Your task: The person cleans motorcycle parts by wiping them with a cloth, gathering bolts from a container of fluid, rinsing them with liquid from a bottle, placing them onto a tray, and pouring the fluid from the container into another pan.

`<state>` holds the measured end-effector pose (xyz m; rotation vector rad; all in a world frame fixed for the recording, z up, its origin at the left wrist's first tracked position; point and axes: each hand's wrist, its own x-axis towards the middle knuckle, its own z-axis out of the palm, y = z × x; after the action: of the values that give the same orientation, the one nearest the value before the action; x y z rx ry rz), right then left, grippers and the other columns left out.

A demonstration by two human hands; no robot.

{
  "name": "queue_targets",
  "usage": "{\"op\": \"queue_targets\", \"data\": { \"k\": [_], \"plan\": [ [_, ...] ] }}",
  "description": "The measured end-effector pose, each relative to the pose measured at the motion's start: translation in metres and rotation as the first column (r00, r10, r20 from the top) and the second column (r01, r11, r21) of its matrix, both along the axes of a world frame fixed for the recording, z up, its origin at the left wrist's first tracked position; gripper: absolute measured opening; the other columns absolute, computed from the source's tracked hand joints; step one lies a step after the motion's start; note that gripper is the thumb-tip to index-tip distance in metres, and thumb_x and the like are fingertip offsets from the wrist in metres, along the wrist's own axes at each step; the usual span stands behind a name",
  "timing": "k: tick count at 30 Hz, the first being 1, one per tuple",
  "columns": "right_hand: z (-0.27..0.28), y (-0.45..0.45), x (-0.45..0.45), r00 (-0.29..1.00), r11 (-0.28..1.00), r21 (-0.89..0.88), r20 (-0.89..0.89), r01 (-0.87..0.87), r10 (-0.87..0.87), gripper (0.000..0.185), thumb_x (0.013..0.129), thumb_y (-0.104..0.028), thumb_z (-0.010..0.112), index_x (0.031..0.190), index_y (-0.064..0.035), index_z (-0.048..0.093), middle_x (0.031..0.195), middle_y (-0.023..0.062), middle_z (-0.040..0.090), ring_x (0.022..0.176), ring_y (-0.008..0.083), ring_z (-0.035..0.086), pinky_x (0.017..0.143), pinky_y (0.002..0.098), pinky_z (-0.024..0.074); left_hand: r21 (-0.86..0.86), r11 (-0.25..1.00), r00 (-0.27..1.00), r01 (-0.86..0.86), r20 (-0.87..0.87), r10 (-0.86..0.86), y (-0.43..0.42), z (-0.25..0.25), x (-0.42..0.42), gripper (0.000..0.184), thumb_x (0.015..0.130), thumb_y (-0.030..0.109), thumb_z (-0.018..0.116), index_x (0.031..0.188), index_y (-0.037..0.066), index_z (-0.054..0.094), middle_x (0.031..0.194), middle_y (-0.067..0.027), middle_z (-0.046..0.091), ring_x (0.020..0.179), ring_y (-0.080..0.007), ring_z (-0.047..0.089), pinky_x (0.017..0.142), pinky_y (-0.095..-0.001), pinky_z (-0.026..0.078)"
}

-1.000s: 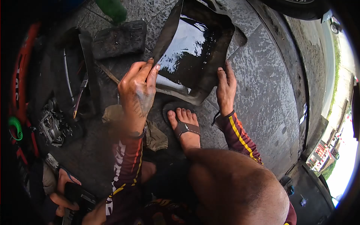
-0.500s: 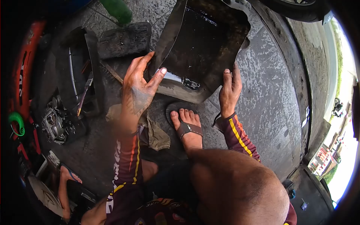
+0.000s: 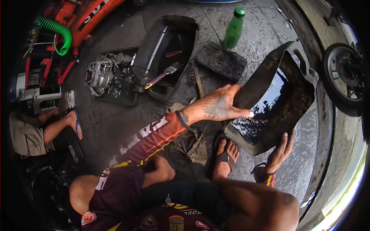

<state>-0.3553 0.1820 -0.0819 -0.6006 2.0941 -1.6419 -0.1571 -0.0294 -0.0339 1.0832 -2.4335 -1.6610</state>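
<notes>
I hold a black plastic drain pan [image 3: 262,77], cut from a jug, between both hands. Dark, shiny liquid [image 3: 269,104] pools inside it and reflects the sky. My left hand [image 3: 221,106] grips the near left rim, thumb over the edge and fingers around the outer wall. On the lower right side, my right hand [image 3: 279,156] supports the outside, its thumb and fingers partly hidden by the pan. A sandalled foot [image 3: 227,154] is just below the pan, and a dirty rag [image 3: 190,144] lies left of it.
A second black pan [image 3: 154,32] holds a brush [image 3: 163,75] and rods. Metal engine parts [image 3: 102,75] lie on a tray beside it. Beyond are a dark block [image 3: 221,59], a green bottle [image 3: 233,30] and a wheel [image 3: 343,79]. Another person's foot [image 3: 73,123] is at left.
My view has turned left, bringing the second pan and engine parts nearer the middle. The held pan now appears further right and differently angled, with a wider reflective pool. Both hands stay on it.
</notes>
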Motion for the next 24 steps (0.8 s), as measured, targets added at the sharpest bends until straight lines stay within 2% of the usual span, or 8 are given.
{"op": "queue_targets", "data": {
  "k": [4, 5, 8, 12, 13, 19, 21, 24],
  "plan": [
    [0.019, 0.000, 0.007, 0.996, 0.997, 0.053, -0.067, -0.056, 0.060, 0.044, 0.096, -0.016, 0.049, 0.132, 0.0078, 0.043, 0.129, 0.0175, 0.050, 0.115, 0.0217, 0.050, 0.100, 0.0321, 0.0372, 0.001, 0.991, 0.991, 0.131, -0.016, -0.131, -0.009, 0.020, 0.027, 0.099, 0.072, 0.054, 0.073, 0.132, -0.012, 0.032, 0.122, -0.0287, 0.049, 0.111, -0.0327, 0.054, 0.091, -0.0368, 0.045],
    [0.021, -0.001, 0.007, 0.990, 0.993, 0.081, -0.107, -0.084, 0.093, 0.043, 0.095, -0.015, 0.050, 0.131, 0.0074, 0.044, 0.130, 0.0174, 0.050, 0.115, 0.0220, 0.050, 0.101, 0.0323, 0.0369, 0.209, 0.973, 0.995, 0.100, 0.004, -0.103, -0.013, 0.028, 0.037, 0.097, 0.071, 0.049, 0.076, 0.132, -0.011, 0.030, 0.122, -0.0258, 0.050, 0.113, -0.0301, 0.054, 0.092, -0.0357, 0.045],
    [0.040, -0.020, 0.016, 0.911, 0.959, 0.155, -0.305, -0.239, 0.277, 0.038, 0.093, -0.010, 0.049, 0.126, 0.0085, 0.049, 0.128, 0.0208, 0.053, 0.119, 0.0280, 0.049, 0.104, 0.0348, 0.0328, 0.273, 0.962, 0.998, 0.027, 0.054, -0.043, -0.015, 0.038, 0.075, 0.096, 0.072, 0.043, 0.078, 0.133, -0.010, 0.027, 0.121, -0.0238, 0.051, 0.113, -0.0295, 0.053, 0.093, -0.0355, 0.046],
    [0.087, -0.070, 0.041, 0.834, 0.905, 0.102, -0.356, -0.414, 0.422, 0.038, 0.091, -0.007, 0.050, 0.125, 0.0089, 0.050, 0.127, 0.0220, 0.053, 0.121, 0.0314, 0.048, 0.105, 0.0373, 0.0324, 0.347, 0.930, 0.993, -0.121, 0.036, 0.115, -0.027, 0.089, 0.118, 0.092, 0.073, 0.033, 0.079, 0.136, -0.005, 0.024, 0.129, -0.0211, 0.044, 0.122, -0.0266, 0.043, 0.095, -0.0361, 0.043],
    [0.098, -0.086, 0.048, 0.828, 0.886, 0.041, -0.337, -0.463, 0.448, 0.039, 0.091, -0.008, 0.051, 0.126, 0.0079, 0.050, 0.126, 0.0227, 0.054, 0.121, 0.0315, 0.049, 0.105, 0.0375, 0.0324, 0.432, 0.894, 0.983, -0.122, -0.070, 0.168, -0.031, 0.105, 0.126, 0.090, 0.075, 0.030, 0.078, 0.137, -0.004, 0.022, 0.130, -0.0201, 0.042, 0.122, -0.0260, 0.043, 0.098, -0.0365, 0.042],
    [0.150, -0.201, 0.077, 0.628, 0.724, 0.004, -0.495, -0.690, 0.601, 0.039, 0.092, -0.011, 0.051, 0.127, 0.0057, 0.049, 0.123, 0.0214, 0.056, 0.114, 0.0280, 0.055, 0.097, 0.0333, 0.0393, 0.286, 0.901, 0.904, -0.326, -0.186, 0.386, -0.067, 0.152, 0.176, 0.082, 0.081, 0.036, 0.069, 0.135, -0.006, 0.025, 0.127, -0.0183, 0.046, 0.122, -0.0235, 0.044, 0.105, -0.0376, 0.034],
    [0.161, -0.246, 0.082, 0.515, 0.664, -0.034, -0.662, -0.747, 0.545, 0.040, 0.092, -0.014, 0.053, 0.128, 0.0018, 0.050, 0.117, 0.0190, 0.060, 0.102, 0.0229, 0.060, 0.089, 0.0319, 0.0449, 0.113, 0.902, 0.892, -0.416, -0.144, 0.429, -0.080, 0.166, 0.189, 0.076, 0.082, 0.041, 0.066, 0.133, -0.003, 0.031, 0.123, -0.0138, 0.049, 0.119, -0.0208, 0.046, 0.104, -0.0361, 0.034],
    [0.180, -0.298, 0.101, 0.464, 0.608, -0.014, -0.661, -0.794, 0.590, 0.041, 0.090, -0.017, 0.057, 0.130, -0.0080, 0.052, 0.104, 0.0145, 0.063, 0.080, 0.0178, 0.060, 0.076, 0.0310, 0.0489, 0.137, 0.912, 0.847, -0.388, -0.338, 0.411, -0.108, 0.145, 0.209, 0.071, 0.082, 0.044, 0.064, 0.132, 0.001, 0.037, 0.123, -0.0089, 0.050, 0.117, -0.0185, 0.048, 0.102, -0.0346, 0.035]
  ]
}}
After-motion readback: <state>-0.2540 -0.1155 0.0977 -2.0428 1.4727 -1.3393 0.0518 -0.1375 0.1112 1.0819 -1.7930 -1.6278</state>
